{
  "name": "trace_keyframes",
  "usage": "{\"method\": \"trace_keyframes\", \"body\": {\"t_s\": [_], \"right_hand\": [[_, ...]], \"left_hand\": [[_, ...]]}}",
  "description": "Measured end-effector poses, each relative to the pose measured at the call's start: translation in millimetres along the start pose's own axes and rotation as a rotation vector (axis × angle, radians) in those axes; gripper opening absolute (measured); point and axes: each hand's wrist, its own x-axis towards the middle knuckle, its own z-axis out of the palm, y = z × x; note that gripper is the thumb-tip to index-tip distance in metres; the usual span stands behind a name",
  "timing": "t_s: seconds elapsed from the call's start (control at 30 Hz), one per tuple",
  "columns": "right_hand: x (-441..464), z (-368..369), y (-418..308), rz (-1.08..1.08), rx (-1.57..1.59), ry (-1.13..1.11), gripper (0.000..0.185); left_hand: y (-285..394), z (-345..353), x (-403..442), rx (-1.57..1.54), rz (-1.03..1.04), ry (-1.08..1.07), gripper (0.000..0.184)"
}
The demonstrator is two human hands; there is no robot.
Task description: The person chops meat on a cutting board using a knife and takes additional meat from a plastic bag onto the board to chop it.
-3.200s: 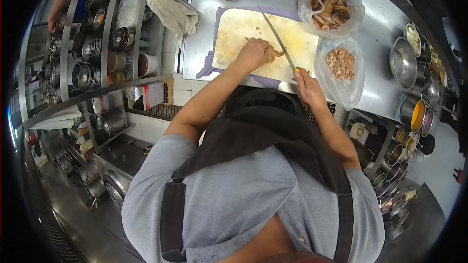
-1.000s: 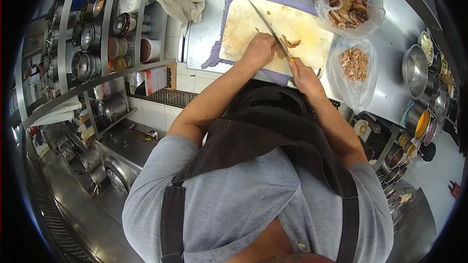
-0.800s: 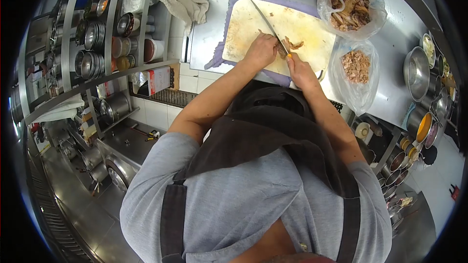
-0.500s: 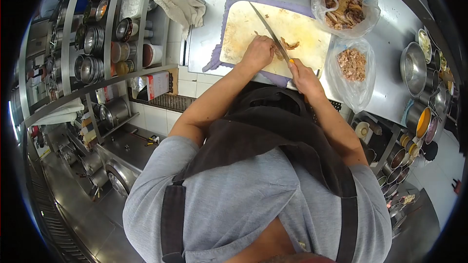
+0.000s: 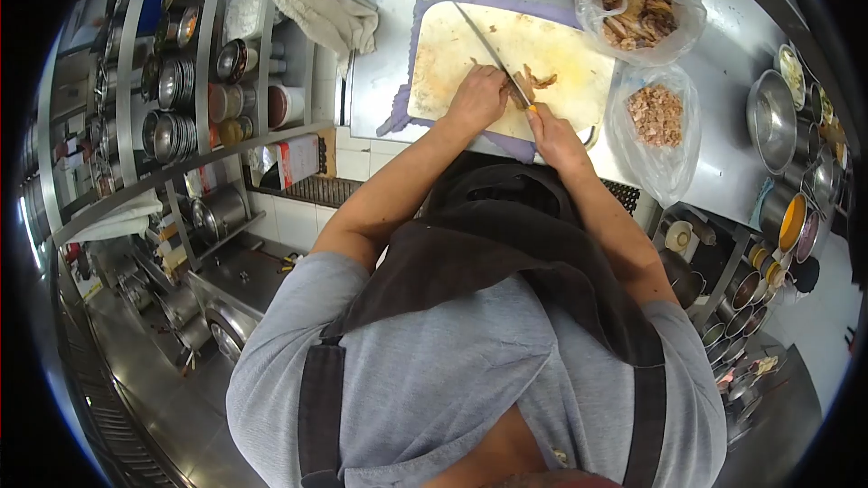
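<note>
Brown meat (image 5: 519, 91) we clamped in left grip (image 5: 481, 96), knife (image 5: 493, 48) in right grip (image 5: 555, 137); rightward, diced meat (image 5: 655, 115) seemed done, chunks (image 5: 653, 11) pending.

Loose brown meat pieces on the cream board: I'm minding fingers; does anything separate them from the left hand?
Yes: the long steel knife, held in the right hand, slants between the left hand and the meat pieces.

Long knife (image 5: 493, 55) aslant beside meat (image 5: 542, 82), probably cooked
</note>
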Motion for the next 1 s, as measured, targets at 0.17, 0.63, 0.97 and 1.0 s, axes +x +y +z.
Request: {"method": "trace_keyframes", "body": {"t_s": [0.17,0.63,0.97,1.0], "right_hand": [[-20.8,-26.7,-6.5,0.062,0.071,0.035,0.034],[0.9,-35.8,12.9,0.154,-0.077,0.084,0.036],[3.7,-33.2,4.5,0.167,-0.062,0.044,0.037],[8.6,-31.5,5.8,0.162,-0.060,0.041,0.037]], "left_hand": [[8.4,-7.1,7.0,0.026,-0.009,0.000,0.009],[21.8,22.3,37.0,0.085,0.253,0.014,0.006],[22.5,20.1,40.2,0.112,0.235,-0.003,0.008],[21.7,18.8,40.5,0.117,0.231,-0.002,0.008]]}}
